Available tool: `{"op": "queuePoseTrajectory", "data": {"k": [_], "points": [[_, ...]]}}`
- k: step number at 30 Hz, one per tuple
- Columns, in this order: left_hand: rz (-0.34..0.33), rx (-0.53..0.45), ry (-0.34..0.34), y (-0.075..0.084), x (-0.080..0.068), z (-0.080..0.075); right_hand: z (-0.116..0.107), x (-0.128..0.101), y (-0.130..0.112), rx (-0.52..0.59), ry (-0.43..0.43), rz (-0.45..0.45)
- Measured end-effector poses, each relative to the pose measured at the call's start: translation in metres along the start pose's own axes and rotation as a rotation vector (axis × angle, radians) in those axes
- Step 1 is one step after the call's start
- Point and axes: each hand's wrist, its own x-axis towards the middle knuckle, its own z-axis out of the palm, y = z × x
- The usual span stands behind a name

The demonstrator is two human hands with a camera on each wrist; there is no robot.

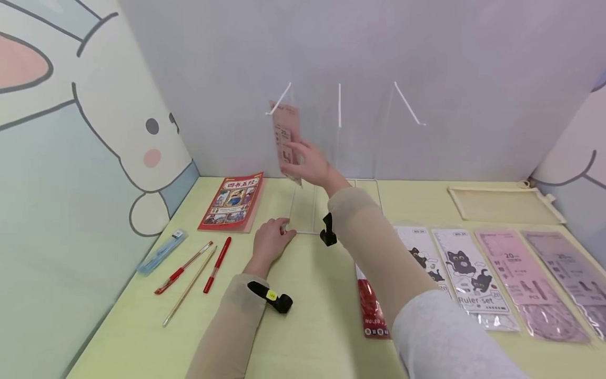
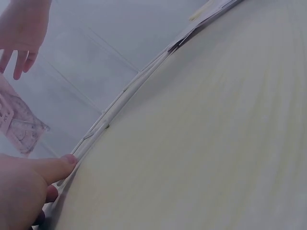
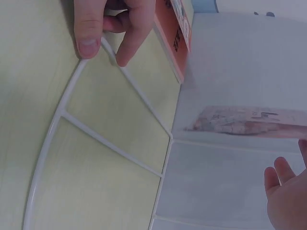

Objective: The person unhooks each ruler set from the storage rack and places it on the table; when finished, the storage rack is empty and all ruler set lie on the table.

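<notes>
A clear acrylic divider stand point(image 1: 303, 231) sits at the back middle of the yellow-green table. A pink ruler-set pack point(image 1: 285, 134) stands upright in its left slot, leaning on a divider. My right hand point(image 1: 303, 163) is at the pack's lower part. Both wrist views show its fingers point(image 3: 274, 179) straight and not curled round the pack point(image 3: 244, 120). My left hand point(image 1: 271, 241) pinches the front left corner of the stand's base, thumb and finger on the white rim point(image 3: 115, 143). The left wrist view shows that thumb point(image 2: 57, 167) on the rim point(image 2: 120, 98), with the pack point(image 2: 19, 124) behind.
A red book point(image 1: 232, 201) lies left of the stand, with two red pens point(image 1: 216, 264), a thin pencil point(image 1: 189, 287) and a blue box point(image 1: 162, 251) nearer the left wall. Several flat ruler-set packs point(image 1: 466, 273) lie at right, a red one point(image 1: 371, 310) under my forearm. A mesh pouch point(image 1: 504, 204) lies at back right.
</notes>
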Motion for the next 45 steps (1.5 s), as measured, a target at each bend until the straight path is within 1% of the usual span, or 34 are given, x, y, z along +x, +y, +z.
{"op": "queuePoseTrajectory", "data": {"k": [5, 8, 10, 12, 15, 18, 21, 25, 32, 45], "points": [[0.018, 0.0, 0.016, 0.0, 0.0, 0.0, -0.003, -0.004, 0.001, 0.02, 0.028, 0.034], [0.012, 0.001, 0.015, -0.001, 0.0, -0.002, -0.007, -0.006, 0.003, 0.035, 0.085, 0.017], [0.002, -0.002, 0.008, -0.001, 0.0, -0.004, -0.011, -0.007, 0.004, 0.063, 0.134, -0.007], [-0.005, 0.0, 0.004, -0.002, 0.001, -0.004, -0.015, -0.009, 0.005, 0.09, 0.172, -0.006], [-0.012, 0.006, -0.001, -0.003, 0.001, -0.005, -0.02, -0.012, 0.005, 0.106, 0.212, 0.035], [-0.019, 0.006, -0.003, -0.004, 0.001, -0.005, -0.024, -0.014, 0.003, 0.071, 0.242, 0.098], [-0.026, 0.0, -0.004, -0.004, 0.001, -0.006, -0.025, -0.015, 0.0, 0.057, 0.271, 0.138], [-0.035, -0.007, -0.012, -0.004, 0.0, -0.007, -0.023, -0.016, -0.003, 0.048, 0.289, 0.165], [-0.014, -0.006, -0.007, -0.008, 0.002, -0.006, -0.018, -0.021, -0.009, 0.018, 0.323, 0.138], [0.001, -0.005, -0.004, -0.009, 0.004, -0.006, -0.019, -0.04, -0.019, -0.053, 0.292, 0.118]]}}
